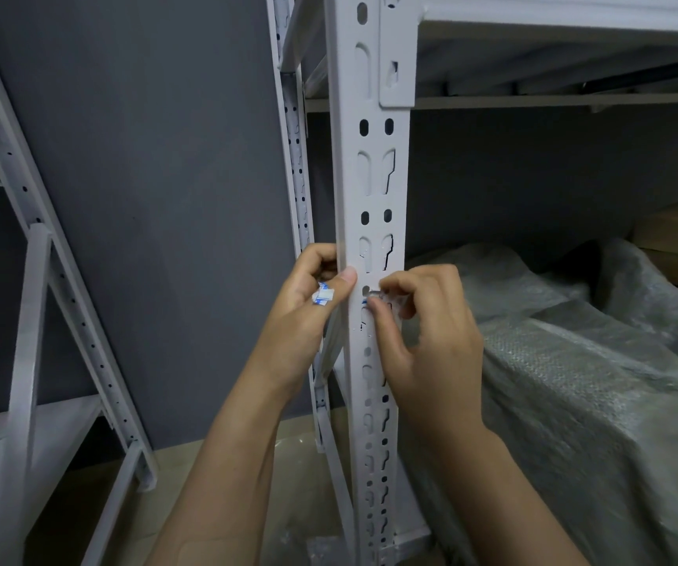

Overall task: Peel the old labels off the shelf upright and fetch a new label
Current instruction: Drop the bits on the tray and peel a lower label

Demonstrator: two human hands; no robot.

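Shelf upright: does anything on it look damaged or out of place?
No damage shows. On the shelf upright, a half-peeled label stands partly lifted from the front, pinched by the right hand. The left hand holds crumpled white-and-blue label scraps beside it.

The pale grey shelf upright [374, 189], punched with paired oval and keyhole slots, is standing vertical at mid-view, and the left hand [313, 288] is gripping its left edge. The right hand [427, 320] is pinching an old label [386, 298], clear-looking with a blue edge, at the upright's face. Crumpled white-and-blue label scraps [323, 297] are sitting tucked against the left thumb.
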